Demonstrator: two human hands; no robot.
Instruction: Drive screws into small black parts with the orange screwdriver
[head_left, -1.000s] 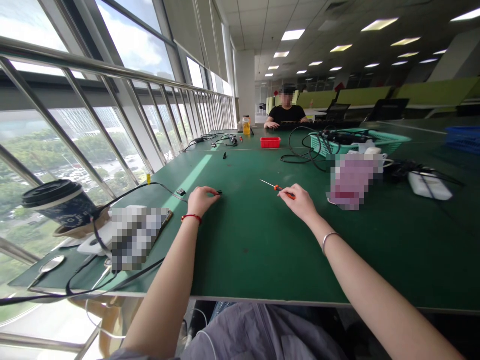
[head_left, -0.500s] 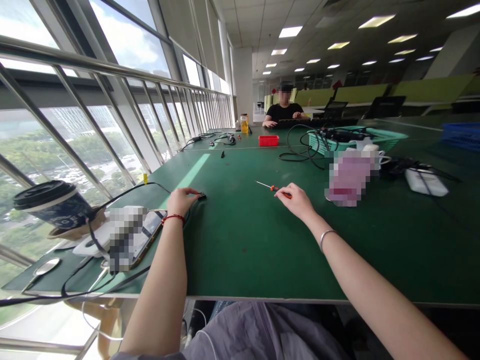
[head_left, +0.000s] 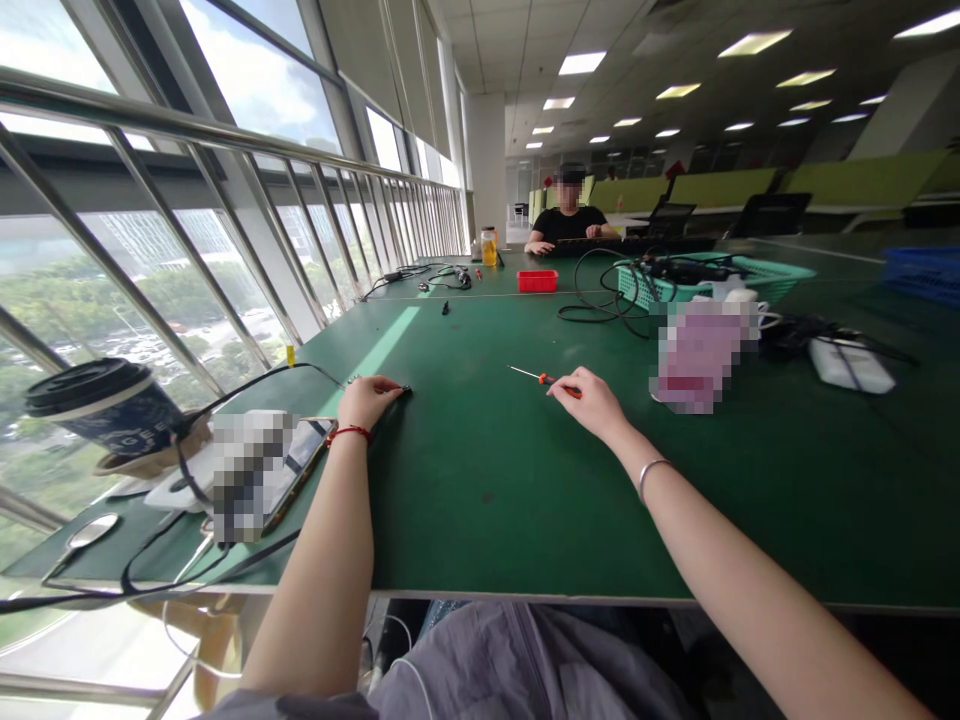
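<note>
My left hand [head_left: 369,399] rests on the green table [head_left: 495,470] with its fingers curled over a small black part [head_left: 405,389] that shows at the fingertips. A red cord circles that wrist. My right hand [head_left: 592,400] is closed on a small screwdriver [head_left: 541,377] with an orange handle; its thin shaft points left and away from me, just above the tabletop. A silver bangle sits on the right wrist. The two hands are about a forearm's width apart.
A lidded coffee cup [head_left: 105,405], a phone [head_left: 296,465] and black cables [head_left: 172,560] lie at the left edge. A blurred pink item [head_left: 701,355], a white power strip [head_left: 851,365] and a teal basket [head_left: 750,275] are to the right. A red tray [head_left: 537,281] and a seated person [head_left: 571,215] are far off.
My left hand slid left and toward me, drawing the small black part along the table. The right hand with the screwdriver stayed almost still.
</note>
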